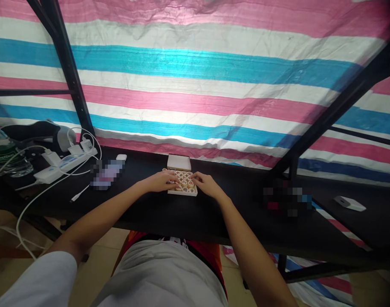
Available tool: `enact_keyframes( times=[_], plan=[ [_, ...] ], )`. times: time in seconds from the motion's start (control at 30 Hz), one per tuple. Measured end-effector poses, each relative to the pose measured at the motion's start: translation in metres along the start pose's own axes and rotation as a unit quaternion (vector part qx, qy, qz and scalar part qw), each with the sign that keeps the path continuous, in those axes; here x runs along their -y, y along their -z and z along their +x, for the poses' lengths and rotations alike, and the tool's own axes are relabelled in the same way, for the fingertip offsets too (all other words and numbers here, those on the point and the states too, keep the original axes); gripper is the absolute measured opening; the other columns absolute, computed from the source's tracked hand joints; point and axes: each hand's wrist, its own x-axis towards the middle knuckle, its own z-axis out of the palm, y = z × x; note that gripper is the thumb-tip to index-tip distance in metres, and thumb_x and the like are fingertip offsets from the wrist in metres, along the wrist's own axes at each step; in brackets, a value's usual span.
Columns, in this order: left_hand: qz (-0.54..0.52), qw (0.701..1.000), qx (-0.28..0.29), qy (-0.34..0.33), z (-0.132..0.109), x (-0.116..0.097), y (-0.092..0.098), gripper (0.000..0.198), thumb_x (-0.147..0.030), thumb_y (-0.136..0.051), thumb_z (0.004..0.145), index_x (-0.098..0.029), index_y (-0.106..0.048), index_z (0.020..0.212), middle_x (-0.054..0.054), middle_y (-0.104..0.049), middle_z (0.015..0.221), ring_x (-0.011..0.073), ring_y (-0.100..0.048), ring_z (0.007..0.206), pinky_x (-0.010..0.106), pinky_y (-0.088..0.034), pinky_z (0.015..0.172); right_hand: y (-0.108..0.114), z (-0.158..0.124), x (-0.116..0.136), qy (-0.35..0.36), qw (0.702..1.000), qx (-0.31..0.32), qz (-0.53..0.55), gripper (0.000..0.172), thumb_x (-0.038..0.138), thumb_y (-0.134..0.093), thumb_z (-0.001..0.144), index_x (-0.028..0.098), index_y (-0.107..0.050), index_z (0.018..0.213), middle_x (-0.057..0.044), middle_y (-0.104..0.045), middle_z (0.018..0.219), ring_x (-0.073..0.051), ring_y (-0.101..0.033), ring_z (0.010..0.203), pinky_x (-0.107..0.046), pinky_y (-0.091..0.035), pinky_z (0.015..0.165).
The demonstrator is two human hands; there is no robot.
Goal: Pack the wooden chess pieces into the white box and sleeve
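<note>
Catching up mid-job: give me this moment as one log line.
left hand: over round pieces | right hand: at pieces' right edge | box: open, holding pieces | lid: beyond box

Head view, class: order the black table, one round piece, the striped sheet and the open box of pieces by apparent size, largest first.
1. Striped sheet
2. Black table
3. Open box of pieces
4. One round piece

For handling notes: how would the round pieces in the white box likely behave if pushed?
Packed closely in the box, the pieces would probably shift little. Their flat faces suggest low tipping risk; their round rims could roll if upended.
</note>
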Motion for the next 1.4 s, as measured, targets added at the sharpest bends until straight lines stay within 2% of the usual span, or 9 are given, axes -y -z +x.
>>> enact_keyframes(
  times=[0.13,0.33,0.63,0.83,1.0,1.13,1.23,1.33,1.4],
  plan=[
    [0.052,0.989,-0.067,0.119,-0.003,0.020,0.003,0.032,-0.028,-0.037,0.093,-0.019,-0.062,0.111,0.007,-0.061,0.106,0.0191,-0.054,0.101,0.028,-0.041,0.089,0.001,0.000,0.000,0.006,1.000,-0.002,-0.007,0.024,0.036,-0.047,0.081,0.020,-0.063,0.088,0.003,-0.054,0.062,-0.012,-0.045,0.057,-0.024,-0.035,0.058],
    [0.120,0.980,0.044,0.152,-0.009,0.040,0.002,0.031,-0.031,-0.039,0.090,-0.023,-0.060,0.111,0.007,-0.061,0.107,0.0211,-0.056,0.100,0.027,-0.045,0.078,0.000,0.000,-0.002,0.003,1.000,0.002,-0.004,0.025,0.037,-0.047,0.081,0.020,-0.063,0.089,0.003,-0.056,0.063,-0.012,-0.045,0.057,-0.024,-0.035,0.057],
    [0.174,0.960,0.056,0.214,-0.010,0.032,0.017,0.016,-0.026,-0.050,0.082,-0.020,-0.064,0.085,0.006,-0.065,0.088,0.0216,-0.059,0.086,0.028,-0.044,0.073,0.001,0.000,-0.002,0.006,1.000,0.000,-0.006,0.025,0.037,-0.046,0.081,0.020,-0.063,0.089,0.002,-0.057,0.064,-0.012,-0.046,0.058,-0.024,-0.035,0.058],
    [0.018,0.995,-0.081,0.058,0.004,0.002,0.003,0.022,-0.036,-0.048,0.089,-0.021,-0.064,0.093,0.002,-0.066,0.096,0.0161,-0.057,0.093,0.025,-0.041,0.085,0.000,0.000,-0.001,0.003,1.000,-0.002,-0.008,0.024,0.036,-0.047,0.081,0.020,-0.063,0.089,0.002,-0.056,0.064,-0.012,-0.046,0.057,-0.025,-0.036,0.058],
    [0.023,0.998,-0.028,-0.053,0.020,-0.014,-0.032,0.021,-0.032,-0.049,0.090,-0.022,-0.067,0.092,0.002,-0.068,0.097,0.0162,-0.057,0.097,0.029,-0.036,0.093,0.001,-0.001,0.001,0.008,1.000,-0.001,-0.001,0.024,0.036,-0.046,0.081,0.019,-0.062,0.088,0.003,-0.055,0.062,-0.012,-0.046,0.057,-0.025,-0.036,0.058],
    [0.056,0.995,-0.017,-0.080,0.019,-0.014,-0.032,0.024,-0.032,-0.046,0.092,-0.023,-0.068,0.095,0.003,-0.066,0.106,0.0183,-0.055,0.104,0.032,-0.033,0.097,0.001,-0.001,0.002,0.010,1.000,-0.002,-0.004,0.023,0.036,-0.046,0.081,0.020,-0.062,0.087,0.003,-0.053,0.060,-0.012,-0.045,0.056,-0.024,-0.035,0.057],
    [0.057,0.996,-0.057,-0.038,0.014,-0.005,-0.018,0.027,-0.032,-0.043,0.092,-0.022,-0.066,0.102,0.006,-0.063,0.110,0.0183,-0.054,0.105,0.032,-0.036,0.097,0.001,-0.001,0.002,0.002,1.000,-0.001,-0.009,0.024,0.037,-0.046,0.081,0.021,-0.062,0.088,0.003,-0.053,0.058,-0.012,-0.045,0.055,-0.024,-0.034,0.057],
    [0.081,0.988,-0.105,0.075,0.008,0.019,-0.007,0.030,-0.026,-0.039,0.092,-0.020,-0.062,0.111,0.008,-0.061,0.112,0.0192,-0.053,0.106,0.032,-0.039,0.095,0.001,-0.001,0.000,0.004,1.000,-0.002,-0.003,0.024,0.036,-0.045,0.081,0.021,-0.062,0.088,0.002,-0.057,0.065,-0.012,-0.046,0.057,-0.025,-0.035,0.058],
    [0.097,0.983,-0.079,0.137,0.003,0.038,-0.005,0.033,-0.024,-0.039,0.090,-0.020,-0.059,0.117,0.008,-0.058,0.120,0.0206,-0.052,0.109,0.032,-0.039,0.096,0.001,-0.001,0.000,0.007,1.000,-0.002,-0.003,0.024,0.036,-0.045,0.082,0.021,-0.062,0.088,0.002,-0.058,0.066,-0.012,-0.046,0.057,-0.025,-0.035,0.059]
  ],
)
